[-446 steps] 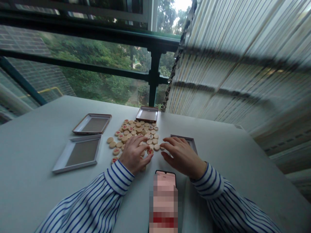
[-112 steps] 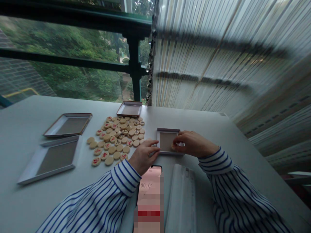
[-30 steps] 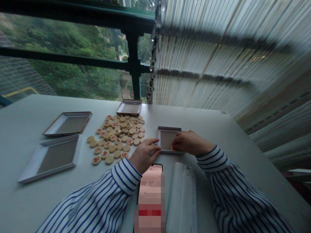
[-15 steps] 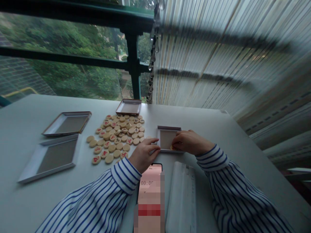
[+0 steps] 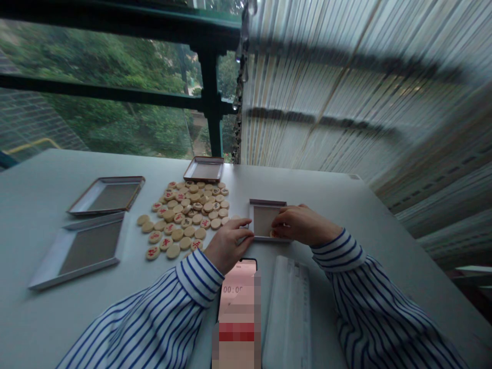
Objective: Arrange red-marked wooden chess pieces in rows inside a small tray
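A small shallow white box with a grey-brown floor lies in front of me. My left hand holds its left wall with curved fingertips and thumb, the fingers slightly apart. My right hand reaches over the box's right side, its fingers pinched around a round wooden xiangqi piece in the near right part. The fingers hide most of this piece. Left of the box lies a loose heap of xiangqi pieces, some showing red or black characters, others blank side up.
Another shallow box stands behind the heap. At left are a brown-rimmed box and a larger white box, touching or nearly so. A phone showing a timer and a long whitish plastic-looking object lie near me.
The right fingers have shifted slightly at the near right part of the box, with the piece still there. The left hand and the heap look unchanged.
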Available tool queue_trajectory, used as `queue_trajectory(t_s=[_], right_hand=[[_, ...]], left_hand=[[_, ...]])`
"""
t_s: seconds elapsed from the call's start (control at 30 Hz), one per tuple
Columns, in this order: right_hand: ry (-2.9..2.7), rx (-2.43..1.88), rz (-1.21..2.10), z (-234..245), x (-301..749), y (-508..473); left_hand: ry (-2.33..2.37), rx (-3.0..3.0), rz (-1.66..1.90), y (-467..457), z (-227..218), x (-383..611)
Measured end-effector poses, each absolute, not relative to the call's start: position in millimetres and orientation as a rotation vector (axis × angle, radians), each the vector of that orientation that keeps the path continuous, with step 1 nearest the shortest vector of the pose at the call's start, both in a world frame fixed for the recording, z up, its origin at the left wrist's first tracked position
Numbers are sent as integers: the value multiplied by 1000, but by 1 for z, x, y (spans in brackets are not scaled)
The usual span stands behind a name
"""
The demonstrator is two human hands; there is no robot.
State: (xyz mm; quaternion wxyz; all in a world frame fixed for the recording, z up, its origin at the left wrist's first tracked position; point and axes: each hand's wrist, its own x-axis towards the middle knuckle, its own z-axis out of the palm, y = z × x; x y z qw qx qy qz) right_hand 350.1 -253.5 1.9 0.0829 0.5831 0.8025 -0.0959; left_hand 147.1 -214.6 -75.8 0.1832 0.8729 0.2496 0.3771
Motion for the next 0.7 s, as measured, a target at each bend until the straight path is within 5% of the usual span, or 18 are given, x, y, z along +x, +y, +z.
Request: queue_trajectory(t_s=[0.7], right_hand=[[2487,1666,-364,-3,348,-256]], left_hand=[[713,2461,1032,-214,-77,147]])
